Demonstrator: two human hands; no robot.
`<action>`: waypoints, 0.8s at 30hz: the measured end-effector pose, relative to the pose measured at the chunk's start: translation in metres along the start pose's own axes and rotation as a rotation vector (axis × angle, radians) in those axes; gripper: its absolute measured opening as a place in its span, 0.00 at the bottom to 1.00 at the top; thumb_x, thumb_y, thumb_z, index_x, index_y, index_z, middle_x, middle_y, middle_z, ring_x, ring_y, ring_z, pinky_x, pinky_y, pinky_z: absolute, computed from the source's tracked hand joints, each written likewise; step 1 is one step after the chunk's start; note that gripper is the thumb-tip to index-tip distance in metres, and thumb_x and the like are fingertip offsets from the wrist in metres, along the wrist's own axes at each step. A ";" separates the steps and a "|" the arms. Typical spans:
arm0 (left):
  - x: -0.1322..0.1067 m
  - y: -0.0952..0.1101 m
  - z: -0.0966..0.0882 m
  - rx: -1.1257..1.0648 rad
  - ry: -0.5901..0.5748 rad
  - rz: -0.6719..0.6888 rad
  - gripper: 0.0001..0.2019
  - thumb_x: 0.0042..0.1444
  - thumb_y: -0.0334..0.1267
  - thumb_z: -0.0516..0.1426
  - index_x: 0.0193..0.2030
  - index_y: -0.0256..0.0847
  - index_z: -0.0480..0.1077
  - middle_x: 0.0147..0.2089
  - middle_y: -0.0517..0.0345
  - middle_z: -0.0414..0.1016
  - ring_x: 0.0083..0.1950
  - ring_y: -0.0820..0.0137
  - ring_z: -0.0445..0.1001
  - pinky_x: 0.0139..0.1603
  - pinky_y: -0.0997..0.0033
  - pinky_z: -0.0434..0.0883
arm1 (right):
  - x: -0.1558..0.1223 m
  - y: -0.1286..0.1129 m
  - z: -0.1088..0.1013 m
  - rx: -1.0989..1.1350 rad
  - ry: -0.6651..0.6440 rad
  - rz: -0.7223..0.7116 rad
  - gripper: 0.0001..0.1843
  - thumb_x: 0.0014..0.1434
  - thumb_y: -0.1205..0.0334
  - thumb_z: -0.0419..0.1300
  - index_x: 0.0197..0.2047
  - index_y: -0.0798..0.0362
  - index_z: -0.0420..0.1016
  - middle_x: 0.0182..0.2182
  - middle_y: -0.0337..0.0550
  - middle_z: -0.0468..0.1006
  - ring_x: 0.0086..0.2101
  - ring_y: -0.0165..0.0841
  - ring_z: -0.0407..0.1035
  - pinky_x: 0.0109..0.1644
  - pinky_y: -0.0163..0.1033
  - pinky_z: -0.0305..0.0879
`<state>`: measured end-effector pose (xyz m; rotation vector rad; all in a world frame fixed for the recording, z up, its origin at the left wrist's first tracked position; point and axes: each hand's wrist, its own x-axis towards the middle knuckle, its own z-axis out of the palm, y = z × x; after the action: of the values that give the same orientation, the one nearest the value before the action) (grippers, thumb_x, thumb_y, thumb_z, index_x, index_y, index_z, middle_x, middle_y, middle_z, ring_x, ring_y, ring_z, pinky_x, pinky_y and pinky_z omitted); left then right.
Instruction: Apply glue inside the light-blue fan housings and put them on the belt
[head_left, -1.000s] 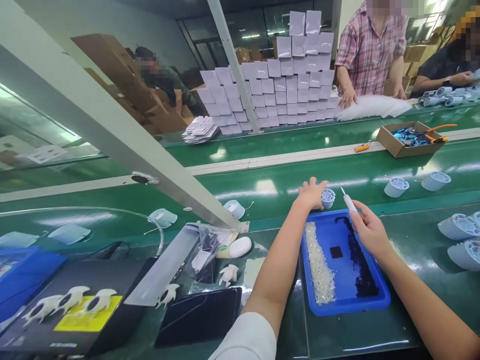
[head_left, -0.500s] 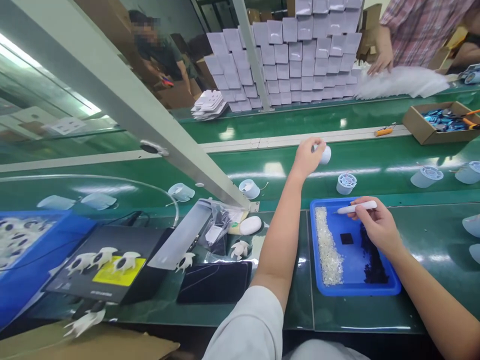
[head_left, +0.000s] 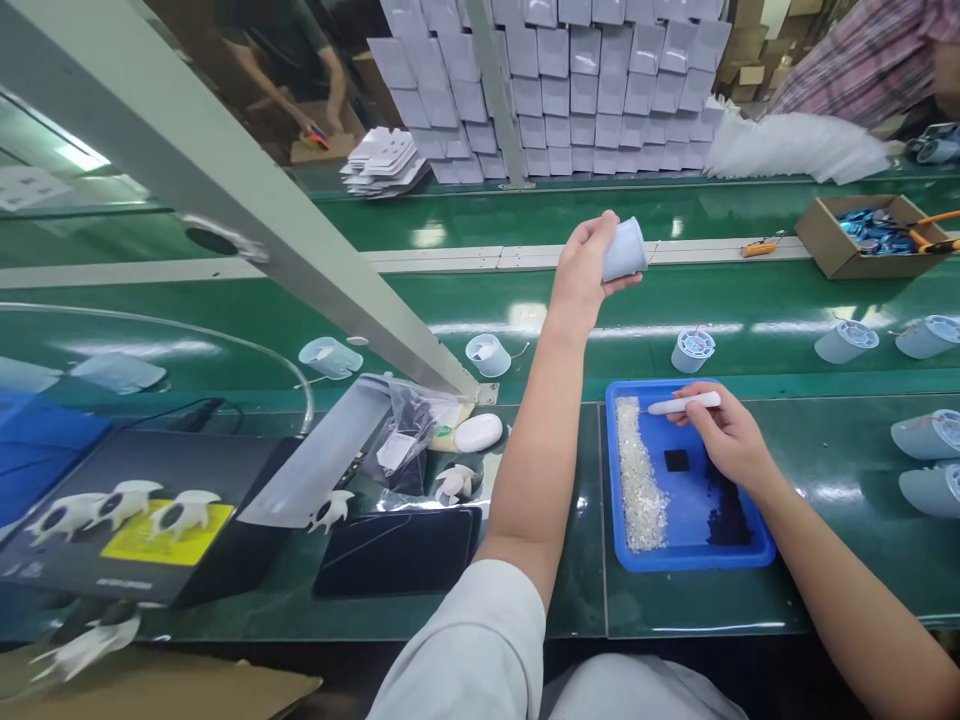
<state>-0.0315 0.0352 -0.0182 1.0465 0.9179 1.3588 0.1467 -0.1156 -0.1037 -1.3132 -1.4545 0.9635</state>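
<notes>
The pale blue cup (head_left: 628, 250) tilts above the green surface (head_left: 757, 300), my left grip (head_left: 581, 268) curled around it; my right grip (head_left: 726, 435) pinches a white pen-like tool (head_left: 686, 403) over the blue tray (head_left: 684, 510), where white beads (head_left: 641, 495) and black grains (head_left: 727, 517) lie apart

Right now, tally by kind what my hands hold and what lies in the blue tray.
Pale blue cup, in the left hand: 1
White pen-like tool, in the right hand: 1
Whitish heap: 1
Black heap: 1
Black square: 1
Total: 5
</notes>
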 end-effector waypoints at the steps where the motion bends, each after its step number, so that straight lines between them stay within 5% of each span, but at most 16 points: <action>1: -0.001 0.001 0.000 0.004 -0.004 0.004 0.21 0.61 0.56 0.54 0.50 0.40 0.66 0.52 0.49 0.69 0.55 0.59 0.74 0.50 0.60 0.78 | 0.000 0.000 0.000 -0.005 -0.003 0.006 0.25 0.57 0.36 0.58 0.41 0.50 0.72 0.31 0.45 0.79 0.33 0.37 0.76 0.42 0.46 0.75; 8: -0.005 0.003 0.002 0.017 -0.084 0.004 0.16 0.60 0.49 0.58 0.46 0.41 0.65 0.51 0.52 0.69 0.56 0.60 0.73 0.52 0.56 0.76 | -0.002 -0.004 0.000 -0.081 0.063 -0.009 0.21 0.58 0.38 0.58 0.36 0.49 0.70 0.29 0.41 0.77 0.28 0.33 0.73 0.35 0.42 0.71; 15: -0.012 0.010 0.006 0.051 -0.103 -0.010 0.12 0.58 0.42 0.60 0.45 0.38 0.66 0.47 0.54 0.70 0.52 0.62 0.76 0.51 0.60 0.76 | -0.004 -0.013 -0.001 -0.368 0.097 -0.221 0.13 0.59 0.52 0.58 0.28 0.48 0.65 0.22 0.38 0.71 0.24 0.30 0.64 0.32 0.39 0.62; 21: -0.021 0.016 0.011 0.120 -0.114 -0.001 0.12 0.56 0.44 0.62 0.38 0.39 0.66 0.38 0.57 0.71 0.41 0.70 0.77 0.40 0.74 0.75 | 0.002 -0.005 -0.011 -0.326 0.463 -0.346 0.11 0.58 0.57 0.58 0.26 0.49 0.62 0.20 0.32 0.66 0.22 0.27 0.61 0.28 0.36 0.59; 24: -0.023 0.018 0.013 0.119 -0.095 -0.022 0.12 0.57 0.43 0.61 0.35 0.39 0.65 0.36 0.57 0.70 0.39 0.73 0.76 0.38 0.76 0.72 | 0.005 -0.001 -0.014 -0.306 0.486 -0.309 0.13 0.58 0.59 0.59 0.26 0.49 0.60 0.18 0.30 0.63 0.20 0.26 0.58 0.26 0.35 0.56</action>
<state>-0.0253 0.0104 0.0012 1.1783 0.9460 1.2377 0.1595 -0.1114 -0.0981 -1.3656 -1.3920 0.2004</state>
